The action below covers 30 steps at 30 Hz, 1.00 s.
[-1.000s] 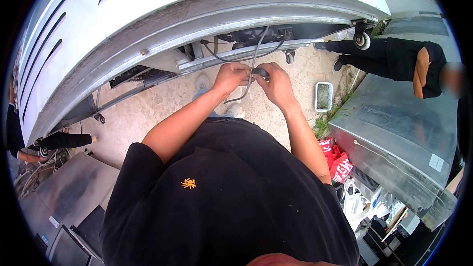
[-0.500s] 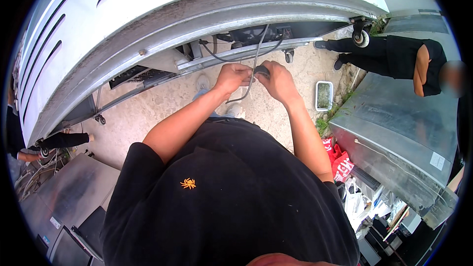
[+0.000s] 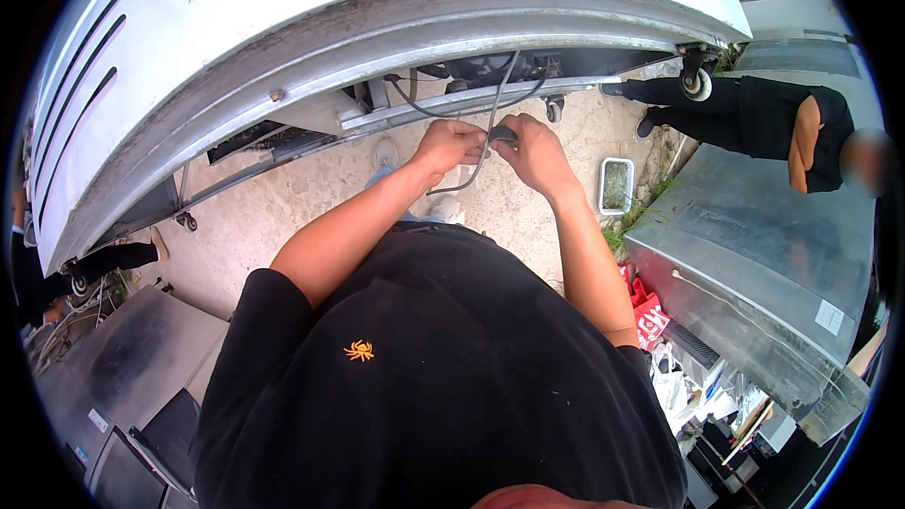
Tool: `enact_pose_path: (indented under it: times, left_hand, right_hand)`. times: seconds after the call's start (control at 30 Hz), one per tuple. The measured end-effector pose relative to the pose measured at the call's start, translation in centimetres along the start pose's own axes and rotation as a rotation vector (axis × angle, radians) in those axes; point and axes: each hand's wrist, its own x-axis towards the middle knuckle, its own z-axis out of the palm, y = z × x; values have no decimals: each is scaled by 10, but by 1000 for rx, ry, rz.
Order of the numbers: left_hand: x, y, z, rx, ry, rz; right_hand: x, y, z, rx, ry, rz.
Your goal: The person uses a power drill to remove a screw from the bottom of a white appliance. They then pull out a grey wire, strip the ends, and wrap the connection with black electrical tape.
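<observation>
A grey cable (image 3: 501, 92) hangs from beneath the tipped white metal cabinet (image 3: 377, 9) and passes between my two hands. Its lower end curves away to the left, below my fingers. My left hand (image 3: 447, 150) is closed, pinching the cable between thumb and fingertips. Close against it, my right hand (image 3: 540, 156) grips a small black roll of tape (image 3: 503, 135) beside the cable. The exact contact between tape and cable is hidden by my fingers. A black cable (image 3: 415, 109) loops under the cabinet just beyond my hands.
Castors (image 3: 697, 85) stick out from the cabinet's base. A white plastic tub (image 3: 617, 187) sits on the concrete ground to the right. At right, a person (image 3: 792, 123) stands with folded arms near a large metal cabinet (image 3: 754, 254). Another person's leg (image 3: 118, 259) shows at far left.
My hands stay together at the cable, with the right hand and roll turned slightly. At far left, the other person's leg and foot have shifted a little.
</observation>
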Motion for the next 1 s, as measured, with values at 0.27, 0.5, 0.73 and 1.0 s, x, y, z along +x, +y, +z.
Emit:
enact_pose_path:
  times: [0.27,0.5,0.73,1.0]
  left_hand:
    - [2,1,-2,-43,-8,-78]
    - [9,-4,0,83,-4,-25]
    - [8,-10,1,57,-16,-6]
    - [7,-8,7,114,15,38]
  right_hand:
    - [-4,-2,3,125,47,16]
    - [-10,8,7,301,68,1]
    - [-23,32,28,741,70,68]
    - [-33,51,54,1343,84,248]
